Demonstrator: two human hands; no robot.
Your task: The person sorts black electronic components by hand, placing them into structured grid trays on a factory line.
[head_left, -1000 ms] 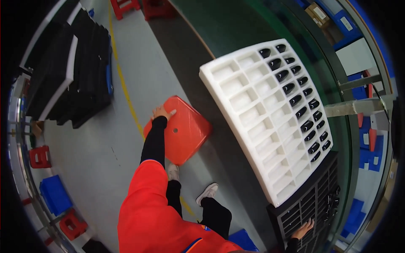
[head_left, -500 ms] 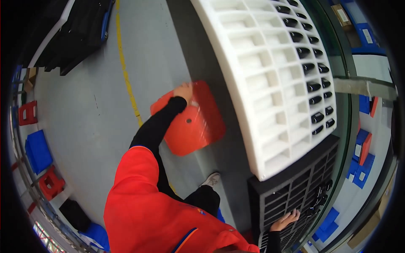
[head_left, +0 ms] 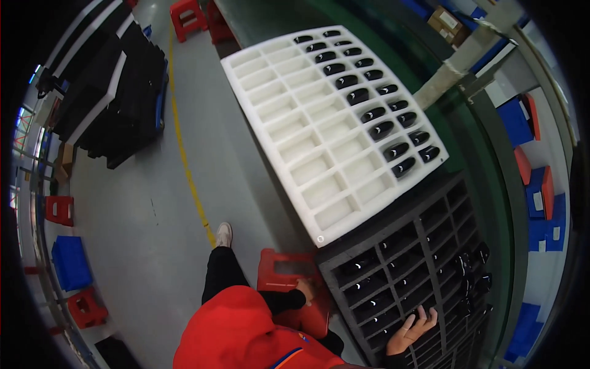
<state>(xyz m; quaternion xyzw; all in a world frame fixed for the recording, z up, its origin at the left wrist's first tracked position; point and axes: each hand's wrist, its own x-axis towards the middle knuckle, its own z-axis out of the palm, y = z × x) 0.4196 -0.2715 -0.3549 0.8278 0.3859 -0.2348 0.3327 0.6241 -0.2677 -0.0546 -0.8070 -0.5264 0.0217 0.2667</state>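
A red plastic stool [head_left: 286, 278] is close against my body, beside the workbench's front edge. My left hand [head_left: 305, 290] grips its side, with the fingers partly out of sight. My right hand [head_left: 415, 331] is over the black foam tray [head_left: 424, 237], its fingers spread and lightly curled near the dividers. I see nothing held in it. Glossy black parts sit in many of this tray's slots. Beyond it is a white foam tray [head_left: 299, 152]; its two far-side columns hold black oval parts [head_left: 381, 130], while the near-side columns are bare.
A tall stack of black and white foam trays [head_left: 117, 92] stands at the upper left. A yellow floor line [head_left: 184, 154] runs past it. Another red stool [head_left: 187, 19] is at the top. Blue bins [head_left: 70, 261] line the left, and a grey post [head_left: 452, 71] rises behind the trays.
My left hand has brought the red stool from out on the floor back toward my body, beside the bench. The view has turned toward the trays. My right hand is still at the black tray.
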